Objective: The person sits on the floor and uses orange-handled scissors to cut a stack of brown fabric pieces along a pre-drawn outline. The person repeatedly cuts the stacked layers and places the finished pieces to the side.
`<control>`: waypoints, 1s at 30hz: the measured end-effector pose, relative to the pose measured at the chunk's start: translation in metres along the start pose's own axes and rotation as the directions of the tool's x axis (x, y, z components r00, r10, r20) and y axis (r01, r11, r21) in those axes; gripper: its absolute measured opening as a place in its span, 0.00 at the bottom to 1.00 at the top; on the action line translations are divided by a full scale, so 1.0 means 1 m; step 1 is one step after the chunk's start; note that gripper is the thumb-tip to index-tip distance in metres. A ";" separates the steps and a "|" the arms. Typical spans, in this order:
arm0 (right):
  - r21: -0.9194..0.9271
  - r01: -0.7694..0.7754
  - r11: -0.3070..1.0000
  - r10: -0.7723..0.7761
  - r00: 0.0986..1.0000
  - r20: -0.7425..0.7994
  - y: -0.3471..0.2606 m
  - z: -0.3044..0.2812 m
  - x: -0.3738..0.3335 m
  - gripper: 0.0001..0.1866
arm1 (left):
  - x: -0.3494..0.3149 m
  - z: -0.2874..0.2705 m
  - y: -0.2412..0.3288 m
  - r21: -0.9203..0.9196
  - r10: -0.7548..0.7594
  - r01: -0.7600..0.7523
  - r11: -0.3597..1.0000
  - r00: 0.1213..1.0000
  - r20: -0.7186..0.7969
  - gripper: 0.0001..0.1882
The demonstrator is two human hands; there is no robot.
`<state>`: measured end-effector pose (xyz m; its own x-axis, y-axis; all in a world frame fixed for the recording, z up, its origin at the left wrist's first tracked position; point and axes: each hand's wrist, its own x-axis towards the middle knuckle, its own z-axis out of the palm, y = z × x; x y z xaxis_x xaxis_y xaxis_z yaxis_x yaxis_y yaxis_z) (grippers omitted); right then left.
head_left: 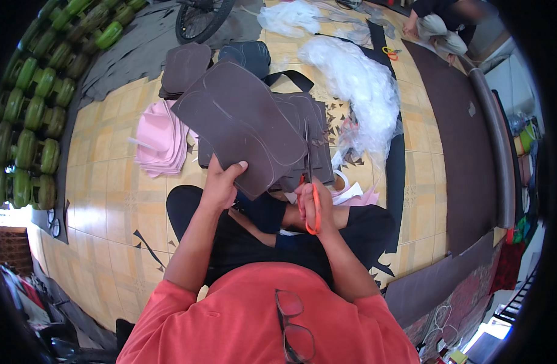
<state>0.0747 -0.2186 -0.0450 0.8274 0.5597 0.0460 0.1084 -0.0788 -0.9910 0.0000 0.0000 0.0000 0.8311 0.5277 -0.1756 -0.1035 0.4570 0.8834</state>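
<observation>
While the left hand (220,184) pinches the near edge of a big brown sheet (242,115), with its thumb on top, the right hand (307,200) is closed around scissors (316,209) with orange handles. The big brown sheet is held tilted above a pile of brown pieces (318,124) on the yellow tiled floor (108,188), just past the crossed legs (366,233). The scissors point forward, with their blades right by the sheet's right edge, but I cannot tell if they touch it. Pink pieces (160,139) lie stacked to the left, and puffy clear plastic (360,79) lies to the right. At the top right, another person (439,27) is down low with bent knees
</observation>
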 end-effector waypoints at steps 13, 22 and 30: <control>-0.152 0.026 0.988 -0.028 1.000 -0.011 -0.012 -0.021 0.020 0.27 | -0.009 -0.034 0.044 0.428 -0.352 0.284 0.858 0.932 0.087 0.30; -0.271 0.142 0.952 -0.142 0.990 0.022 -0.038 -0.028 0.028 0.22 | -0.011 -0.044 0.043 0.479 -0.416 0.286 0.830 0.889 0.191 0.32; -0.167 0.000 0.986 0.017 0.994 0.105 -0.036 -0.040 0.023 0.24 | -0.003 -0.054 0.059 0.463 -0.435 0.300 0.834 0.873 0.219 0.36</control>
<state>0.1120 -0.2361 -0.0032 0.7667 0.6418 0.0153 0.1989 -0.2149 -0.9562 -0.0376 0.0641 0.0289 0.8904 0.1052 -0.4428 0.4158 0.2076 0.8854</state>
